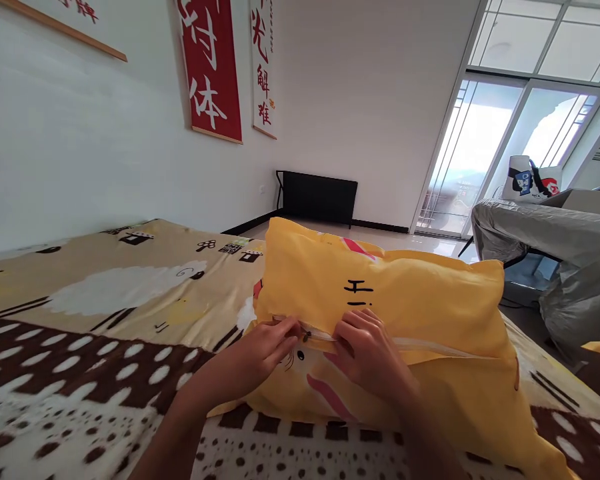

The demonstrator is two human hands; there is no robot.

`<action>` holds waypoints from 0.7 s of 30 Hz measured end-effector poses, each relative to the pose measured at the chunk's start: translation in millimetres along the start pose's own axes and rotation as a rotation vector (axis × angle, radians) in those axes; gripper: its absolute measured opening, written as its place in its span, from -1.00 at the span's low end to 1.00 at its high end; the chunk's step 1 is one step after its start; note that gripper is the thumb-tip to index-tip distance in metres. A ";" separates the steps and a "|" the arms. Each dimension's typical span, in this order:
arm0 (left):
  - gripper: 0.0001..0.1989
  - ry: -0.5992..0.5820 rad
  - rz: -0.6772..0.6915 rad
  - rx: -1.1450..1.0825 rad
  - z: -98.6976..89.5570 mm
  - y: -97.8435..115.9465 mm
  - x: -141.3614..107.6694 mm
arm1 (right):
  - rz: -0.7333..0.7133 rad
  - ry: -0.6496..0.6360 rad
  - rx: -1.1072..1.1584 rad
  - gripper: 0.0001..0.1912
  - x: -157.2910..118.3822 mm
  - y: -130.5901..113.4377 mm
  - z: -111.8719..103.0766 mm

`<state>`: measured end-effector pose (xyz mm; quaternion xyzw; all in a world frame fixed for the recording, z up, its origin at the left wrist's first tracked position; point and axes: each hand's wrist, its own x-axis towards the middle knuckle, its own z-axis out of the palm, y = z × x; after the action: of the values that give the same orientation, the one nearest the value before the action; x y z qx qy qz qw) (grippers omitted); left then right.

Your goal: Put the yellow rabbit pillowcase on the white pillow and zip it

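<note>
A yellow pillow in a printed pillowcase [430, 293] lies in front of me. A pale zipper [430, 347] runs across its side, with a small dark zipper pull [307, 336] between my hands. At the zipper's left part, my left hand [267, 350] pinches the edge of the cloth, thumb and fingers together. My right hand [367, 350] has its fingers curled on the pillowcase just right of the pull, gripping the cloth along the zipper. The right fingertips are partly hidden by the hand itself.
Under the pillow is a patterned bed cover [130, 287] with a fluffy dotted blanket [105, 400] in front. A black panel [320, 197] leans by the far wall. At right stand a grey-covered piece of furniture [545, 227], a white bag [523, 180] and glass doors [460, 153].
</note>
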<state>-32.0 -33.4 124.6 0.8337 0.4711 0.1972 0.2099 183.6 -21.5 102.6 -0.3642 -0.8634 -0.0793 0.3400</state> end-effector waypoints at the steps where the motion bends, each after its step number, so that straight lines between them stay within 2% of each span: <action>1: -0.64 -0.015 0.022 -0.003 -2.5 0.1 -3.6 | 0.000 0.000 0.003 -0.81 -0.3 0.1 -0.2; 5: -0.63 0.010 0.027 0.023 -5.5 3.2 -9.7 | -0.001 -0.003 0.018 -0.79 -1.0 0.1 0.7; 8: -0.63 0.062 -0.011 0.016 -3.6 5.2 -6.5 | 0.003 -0.009 0.032 -0.76 -1.2 0.3 1.7; 10: -0.63 0.059 0.015 -0.008 -3.0 5.0 -3.4 | 0.004 -0.007 0.039 -0.75 -1.4 0.0 2.0; 15: -0.69 -0.042 0.096 -0.063 -7.3 -3.9 1.5 | 0.002 -0.010 0.040 -0.75 -1.5 -2.0 0.9; 17: -0.63 -0.097 0.110 -0.103 -10.6 -12.0 1.6 | 0.000 -0.010 0.037 -0.76 -1.2 -2.4 -0.1; 21: -0.51 -0.206 0.042 -0.323 -11.5 -32.9 4.2 | 0.001 0.003 0.030 -0.77 -1.2 -2.0 -1.3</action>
<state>-59.1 -12.5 117.2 0.8146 0.3920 0.1881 0.3838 183.6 -24.1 103.1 -0.3593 -0.8638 -0.0669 0.3469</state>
